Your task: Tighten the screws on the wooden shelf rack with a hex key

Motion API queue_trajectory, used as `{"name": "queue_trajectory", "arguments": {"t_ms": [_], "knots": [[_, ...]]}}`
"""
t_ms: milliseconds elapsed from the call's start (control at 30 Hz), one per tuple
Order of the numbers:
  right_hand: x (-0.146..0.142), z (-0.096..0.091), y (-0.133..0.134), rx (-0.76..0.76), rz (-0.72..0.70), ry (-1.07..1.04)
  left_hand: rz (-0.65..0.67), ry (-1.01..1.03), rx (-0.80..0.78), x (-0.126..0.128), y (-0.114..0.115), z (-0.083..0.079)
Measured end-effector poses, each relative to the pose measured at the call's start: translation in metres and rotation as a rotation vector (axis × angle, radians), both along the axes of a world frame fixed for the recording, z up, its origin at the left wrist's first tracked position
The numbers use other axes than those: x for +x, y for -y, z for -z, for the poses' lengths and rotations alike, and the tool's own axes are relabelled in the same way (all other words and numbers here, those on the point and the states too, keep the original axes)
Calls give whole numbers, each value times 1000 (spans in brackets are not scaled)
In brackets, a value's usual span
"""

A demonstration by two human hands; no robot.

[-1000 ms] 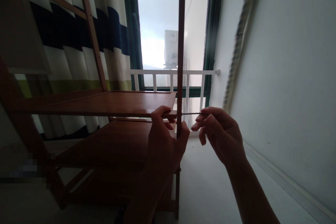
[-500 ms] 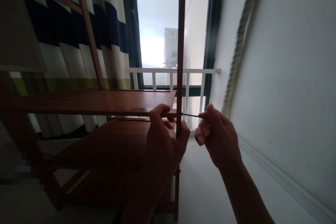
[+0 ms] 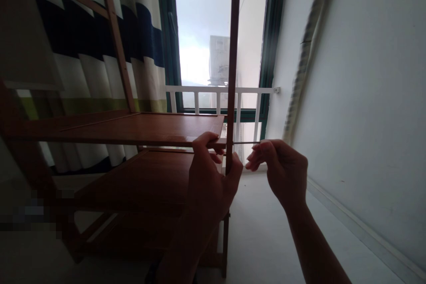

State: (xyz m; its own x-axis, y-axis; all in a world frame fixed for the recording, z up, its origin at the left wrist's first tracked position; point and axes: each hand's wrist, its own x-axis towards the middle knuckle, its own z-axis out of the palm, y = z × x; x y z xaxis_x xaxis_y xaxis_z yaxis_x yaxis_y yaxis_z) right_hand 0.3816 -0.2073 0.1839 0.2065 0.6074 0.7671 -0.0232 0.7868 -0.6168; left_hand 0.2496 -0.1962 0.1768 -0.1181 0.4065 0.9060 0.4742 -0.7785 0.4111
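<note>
A brown wooden shelf rack stands in front of me, with an upper shelf board [image 3: 143,128] and a lower board [image 3: 143,182]. My left hand [image 3: 211,177] is closed around the rack's thin upright post [image 3: 233,53], with its fingers over the corner of the upper board. My right hand [image 3: 281,168] pinches a thin metal tool [image 3: 246,143], maybe a hex key or screwdriver. The tool lies level and its tip meets the post where the upper board joins it.
A striped curtain [image 3: 83,53] hangs behind the rack on the left. A tall window [image 3: 206,31] with a white railing [image 3: 219,97] is straight ahead. A white wall [image 3: 366,97] runs along the right, above pale floor [image 3: 266,239].
My right hand has turned at the wrist while staying on the tool, and its fingers have shifted their grip. My left hand keeps hold of the post.
</note>
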Motion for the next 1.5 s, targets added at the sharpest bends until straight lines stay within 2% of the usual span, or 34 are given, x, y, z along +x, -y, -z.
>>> {"name": "queue_trajectory", "arguments": {"t_ms": [133,200,367,500,600,700,867,1000,1133,1300,1433,1500], "knots": [[-6,-2,9,-207,-270,-22,-12,-6,6,0,-1,-1],[-7,-4,11,-245,-360,-71,-17,1,3,0,0,-1],[-1,-3,4,-103,-361,-120,0,2,-29,1,0,-1],[12,1,-6,25,-470,9,17,24,-40,1,1,-1],[20,5,-14,45,-513,80,7,7,-27,0,1,-1],[16,6,-15,17,-485,24,9,0,-7,0,0,-1],[-9,2,-4,-112,-346,-244,-3,9,13,1,0,-2],[-17,-2,2,-249,-461,-303,-5,-2,15,1,0,-2],[-9,-3,3,-154,-453,-230,5,-17,-6,0,1,-2],[4,0,-6,15,-276,-51,11,-13,-26,0,2,-2],[2,3,-7,23,-73,-20,6,-11,-13,-1,1,-1],[-2,4,-4,-30,-76,-2,-5,-16,4,-1,1,-1]]}}
